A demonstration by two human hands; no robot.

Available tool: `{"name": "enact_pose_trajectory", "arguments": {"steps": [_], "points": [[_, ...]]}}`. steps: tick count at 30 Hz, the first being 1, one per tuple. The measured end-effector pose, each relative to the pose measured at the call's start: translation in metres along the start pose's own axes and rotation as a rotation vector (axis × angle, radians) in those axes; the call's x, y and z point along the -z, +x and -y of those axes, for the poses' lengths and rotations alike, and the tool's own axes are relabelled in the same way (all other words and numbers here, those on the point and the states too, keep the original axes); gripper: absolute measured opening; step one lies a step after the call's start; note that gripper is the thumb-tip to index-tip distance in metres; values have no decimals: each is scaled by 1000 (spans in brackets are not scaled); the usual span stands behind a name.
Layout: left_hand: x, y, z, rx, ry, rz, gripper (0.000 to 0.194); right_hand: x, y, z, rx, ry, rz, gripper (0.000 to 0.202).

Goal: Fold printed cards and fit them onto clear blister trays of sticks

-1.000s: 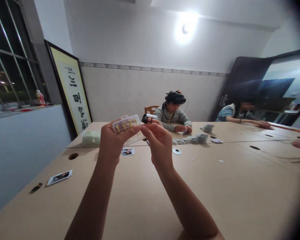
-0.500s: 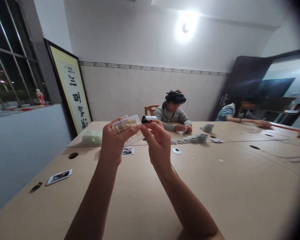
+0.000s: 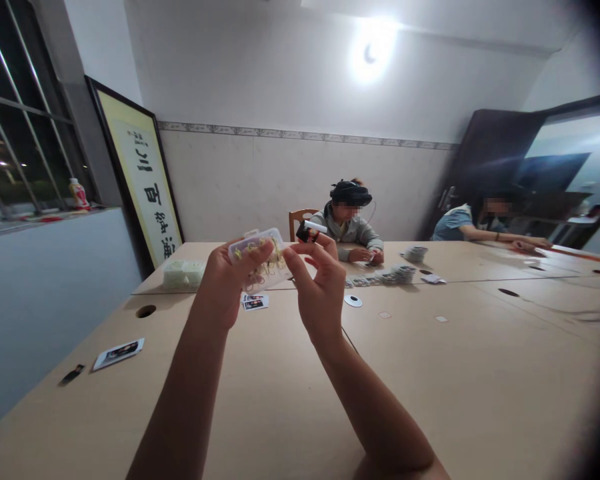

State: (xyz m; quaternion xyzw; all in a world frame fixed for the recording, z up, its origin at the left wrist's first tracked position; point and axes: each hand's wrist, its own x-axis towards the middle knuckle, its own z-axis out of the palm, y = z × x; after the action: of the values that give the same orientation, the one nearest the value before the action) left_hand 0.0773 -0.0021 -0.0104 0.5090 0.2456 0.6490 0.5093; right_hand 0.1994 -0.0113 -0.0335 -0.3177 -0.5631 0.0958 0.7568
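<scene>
Centrally, from the head-worn camera, two bare hands meet above a pale wooden table (image 3: 280,407). The left hand (image 3: 223,283) grips a clear plastic case (image 3: 275,272), thumb across its front and fingers behind; small gold-coloured hooked pieces show inside. The case is raised off the tabletop, tilted, between both hands. The right hand (image 3: 321,283) pinches the case's right edge with thumb and forefinger. Against its upper fingers is a dark label (image 3: 309,231) with a white edge; how it is held cannot be told. Beyond the left wrist, on the table, sits a stack of translucent cases (image 3: 180,275). Printed cards (image 3: 256,303) lie between the forearms, farther back. Across the table, a person in a grey jacket (image 3: 353,233) sits near piled small packs (image 3: 400,275).
</scene>
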Motion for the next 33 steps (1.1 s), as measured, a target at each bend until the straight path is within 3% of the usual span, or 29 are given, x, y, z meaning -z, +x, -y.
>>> {"name": "enact_pose_trajectory", "arguments": {"steps": [13,23,28,33], "points": [[-2,0,-2,2,33,5,22,0,0,4,40,-34,39,13],[-5,1,1,-65,26,-98,12,-1,-1,2,48,-14,123,14],[-1,0,1,-52,19,-17,16,-1,1,-2,-61,54,151,12],[7,-2,-5,33,24,216,25,1,8,-12,-83,73,78,18]]}}
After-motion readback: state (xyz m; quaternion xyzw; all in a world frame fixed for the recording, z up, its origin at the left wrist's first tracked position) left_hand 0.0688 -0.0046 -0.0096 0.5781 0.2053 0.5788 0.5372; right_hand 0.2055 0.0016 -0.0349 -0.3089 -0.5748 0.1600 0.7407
